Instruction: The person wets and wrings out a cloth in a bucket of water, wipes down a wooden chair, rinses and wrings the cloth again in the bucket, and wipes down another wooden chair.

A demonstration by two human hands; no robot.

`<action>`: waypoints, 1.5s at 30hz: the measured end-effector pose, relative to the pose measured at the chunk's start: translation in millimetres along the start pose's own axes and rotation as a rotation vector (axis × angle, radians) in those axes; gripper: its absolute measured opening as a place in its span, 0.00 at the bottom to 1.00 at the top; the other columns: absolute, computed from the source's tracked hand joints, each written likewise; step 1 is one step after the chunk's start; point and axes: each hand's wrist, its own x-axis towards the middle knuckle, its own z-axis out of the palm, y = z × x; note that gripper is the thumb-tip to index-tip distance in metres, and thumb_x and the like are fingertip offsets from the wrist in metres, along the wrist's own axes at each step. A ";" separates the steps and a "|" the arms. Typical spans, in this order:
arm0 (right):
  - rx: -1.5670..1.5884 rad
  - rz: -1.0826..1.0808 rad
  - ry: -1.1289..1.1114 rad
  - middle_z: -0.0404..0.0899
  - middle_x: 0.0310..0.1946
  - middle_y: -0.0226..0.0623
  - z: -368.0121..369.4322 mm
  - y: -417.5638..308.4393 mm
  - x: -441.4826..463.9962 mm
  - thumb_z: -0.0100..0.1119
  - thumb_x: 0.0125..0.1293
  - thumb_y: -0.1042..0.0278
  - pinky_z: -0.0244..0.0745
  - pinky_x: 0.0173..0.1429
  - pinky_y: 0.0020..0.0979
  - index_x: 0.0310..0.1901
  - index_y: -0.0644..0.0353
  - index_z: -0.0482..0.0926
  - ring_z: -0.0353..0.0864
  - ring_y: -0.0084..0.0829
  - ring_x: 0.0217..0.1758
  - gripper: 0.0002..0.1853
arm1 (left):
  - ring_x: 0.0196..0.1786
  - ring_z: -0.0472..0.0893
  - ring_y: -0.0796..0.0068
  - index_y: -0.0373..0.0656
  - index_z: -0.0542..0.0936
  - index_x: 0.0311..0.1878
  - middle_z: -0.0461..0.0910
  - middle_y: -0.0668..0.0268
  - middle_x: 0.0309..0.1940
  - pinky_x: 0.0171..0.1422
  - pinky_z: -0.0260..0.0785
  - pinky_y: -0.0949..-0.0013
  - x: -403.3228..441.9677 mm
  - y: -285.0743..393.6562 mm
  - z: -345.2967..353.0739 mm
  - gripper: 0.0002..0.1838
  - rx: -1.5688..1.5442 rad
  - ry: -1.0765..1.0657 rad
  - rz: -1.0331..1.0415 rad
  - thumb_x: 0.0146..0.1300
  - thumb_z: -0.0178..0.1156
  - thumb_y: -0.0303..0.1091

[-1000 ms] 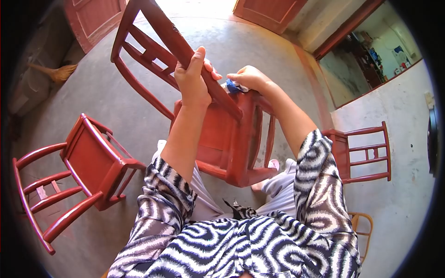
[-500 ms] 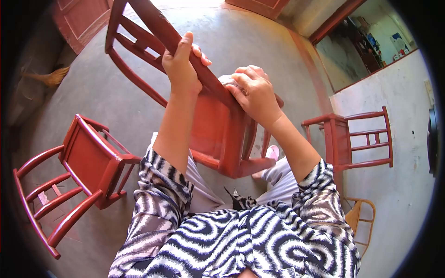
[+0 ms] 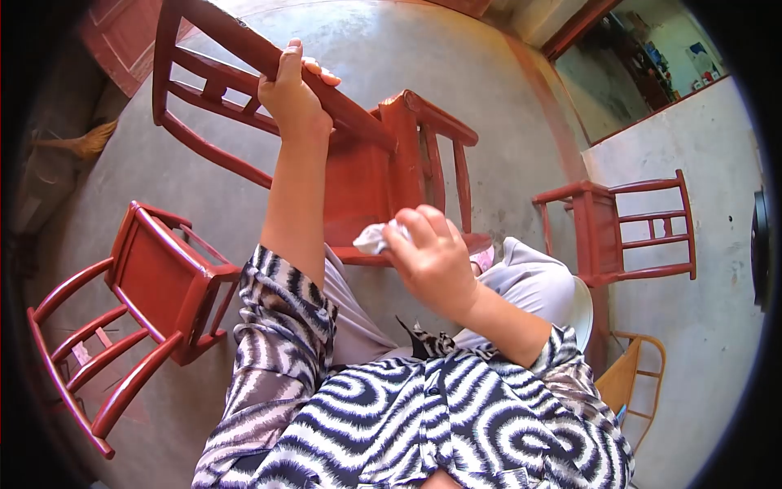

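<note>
A red wooden chair (image 3: pixel 356 189) is tilted in front of me, its slatted back toward the upper left and its legs toward the right. My left hand (image 3: pixel 295 96) is wrapped round the upright post of the chair's back. In my right hand (image 3: pixel 433 259) is a crumpled white cloth (image 3: pixel 372 239), bunched between the fingers. That hand hovers over the near side of the seat, apart from the post. Part of the cloth is hidden by my fingers.
Another red chair (image 3: pixel 159 277) stands at the left, and a third chair (image 3: pixel 599 228) is by the right wall. Behind my right elbow is a yellowish wooden chair (image 3: pixel 623 379). A straw broom (image 3: pixel 85 143) lies at the far left.
My right hand has come off the chair's frame and moved down toward me with the cloth. The held chair, with my left hand on it, has shifted slightly left.
</note>
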 end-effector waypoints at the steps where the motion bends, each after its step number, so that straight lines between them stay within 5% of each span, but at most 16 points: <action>1: 0.011 0.005 -0.015 0.72 0.41 0.40 -2.6 -6.0 -7.5 0.55 0.45 0.69 0.68 0.43 0.33 0.38 0.62 0.77 0.70 0.37 0.47 0.15 | 0.16 0.69 0.72 0.43 0.68 0.27 0.67 0.67 0.15 0.23 0.68 0.68 2.1 -0.6 -0.6 0.08 0.002 -0.002 -0.005 0.57 0.56 0.32; 5: 0.152 0.019 -0.007 0.70 0.45 0.41 -9.9 -10.7 -41.8 0.59 0.46 0.72 0.66 0.51 0.35 0.40 0.59 0.77 0.69 0.39 0.48 0.16 | 0.14 0.68 0.75 0.39 0.69 0.29 0.68 0.67 0.15 0.19 0.68 0.71 11.0 -1.9 -5.4 0.07 -0.049 -0.001 -0.014 0.56 0.56 0.30; 13: 0.716 0.320 0.226 0.66 0.48 0.45 0.9 -5.6 -56.3 0.65 0.47 0.74 0.66 0.50 0.35 0.45 0.56 0.76 0.69 0.41 0.50 0.20 | 0.16 0.70 0.71 0.44 0.67 0.25 0.68 0.67 0.15 0.25 0.68 0.67 19.1 -0.6 -16.7 0.09 -0.021 0.026 -0.029 0.56 0.56 0.33; 20: 0.504 0.327 0.294 0.65 0.53 0.43 37.8 21.1 -82.7 0.60 0.52 0.67 0.56 0.59 0.41 0.53 0.51 0.73 0.65 0.43 0.56 0.23 | 0.19 0.68 0.74 0.48 0.66 0.30 0.67 0.69 0.16 0.30 0.66 0.68 18.0 2.9 -16.6 0.09 -0.031 -0.009 -0.090 0.58 0.57 0.37; 22: 0.568 0.433 0.349 0.65 0.53 0.43 40.5 21.4 -87.8 0.55 0.59 0.68 0.58 0.59 0.38 0.53 0.53 0.73 0.65 0.41 0.56 0.18 | 0.20 0.69 0.74 0.48 0.66 0.29 0.67 0.69 0.16 0.32 0.66 0.68 17.2 3.5 -13.4 0.10 -0.038 0.006 -0.101 0.58 0.57 0.38; 24: 0.717 0.824 0.513 0.66 0.51 0.43 57.4 33.4 -101.2 0.49 0.65 0.69 0.61 0.57 0.34 0.53 0.56 0.73 0.67 0.39 0.54 0.15 | 0.20 0.69 0.74 0.48 0.65 0.29 0.67 0.69 0.16 0.33 0.66 0.68 16.9 5.0 -13.9 0.10 -0.030 -0.004 -0.107 0.58 0.56 0.37; 26: 0.448 0.891 0.490 0.67 0.50 0.43 72.3 63.5 -121.7 0.46 0.67 0.70 0.63 0.56 0.30 0.53 0.58 0.73 0.68 0.36 0.52 0.14 | 0.20 0.68 0.74 0.48 0.65 0.29 0.66 0.69 0.16 0.32 0.66 0.68 13.9 7.2 -14.0 0.10 -0.023 0.013 -0.093 0.58 0.56 0.37; 31: 0.418 1.292 0.590 0.70 0.46 0.45 106.1 116.4 -150.3 0.50 0.65 0.63 0.66 0.53 0.32 0.49 0.61 0.74 0.70 0.38 0.50 0.15 | 0.20 0.68 0.73 0.48 0.65 0.29 0.66 0.69 0.15 0.32 0.66 0.67 9.7 6.2 -11.1 0.10 -0.003 0.007 -0.069 0.59 0.56 0.38; 34: 0.328 1.296 0.427 0.76 0.37 0.44 105.7 141.7 -149.4 0.52 0.64 0.60 0.69 0.47 0.34 0.44 0.64 0.77 0.76 0.38 0.42 0.15 | 0.19 0.68 0.73 0.48 0.66 0.28 0.66 0.69 0.15 0.32 0.66 0.68 12.0 5.8 -11.8 0.10 -0.007 -0.014 -0.089 0.58 0.55 0.38; 35: 0.415 1.307 0.347 0.79 0.28 0.42 113.4 163.5 -156.6 0.53 0.62 0.61 0.71 0.40 0.35 0.39 0.65 0.78 0.78 0.38 0.32 0.14 | 0.19 0.68 0.73 0.48 0.66 0.28 0.66 0.69 0.15 0.31 0.65 0.68 11.5 6.3 -12.8 0.10 -0.025 -0.016 -0.089 0.58 0.55 0.38; 38: 0.628 1.238 0.446 0.80 0.25 0.43 90.7 179.0 -111.1 0.53 0.61 0.63 0.71 0.36 0.35 0.36 0.65 0.79 0.79 0.37 0.29 0.13 | 0.19 0.68 0.73 0.48 0.67 0.28 0.66 0.69 0.15 0.30 0.65 0.69 10.1 8.8 -15.1 0.09 -0.049 -0.014 -0.075 0.58 0.55 0.38; 40: 0.703 1.090 0.434 0.78 0.26 0.43 82.4 185.9 -67.6 0.54 0.61 0.61 0.71 0.38 0.34 0.37 0.63 0.79 0.78 0.37 0.31 0.13 | 0.18 0.68 0.74 0.48 0.66 0.29 0.67 0.69 0.15 0.27 0.65 0.69 9.7 10.6 -20.4 0.10 -0.055 -0.042 -0.094 0.59 0.55 0.39; 44: 0.107 0.630 0.420 0.70 0.36 0.38 89.8 178.4 -9.6 0.58 0.58 0.60 0.71 0.43 0.35 0.38 0.53 0.78 0.73 0.38 0.38 0.09 | 0.18 0.69 0.74 0.48 0.68 0.29 0.67 0.69 0.15 0.26 0.65 0.69 2.9 13.2 -21.2 0.13 -0.112 -0.093 -0.109 0.59 0.56 0.44; 45: 0.078 0.655 0.253 0.69 0.38 0.37 90.2 175.8 -9.2 0.59 0.55 0.62 0.71 0.42 0.37 0.37 0.53 0.77 0.73 0.40 0.40 0.09 | 0.18 0.69 0.74 0.48 0.68 0.29 0.67 0.69 0.15 0.26 0.65 0.69 1.0 13.5 -19.9 0.13 -0.112 -0.089 -0.108 0.59 0.56 0.44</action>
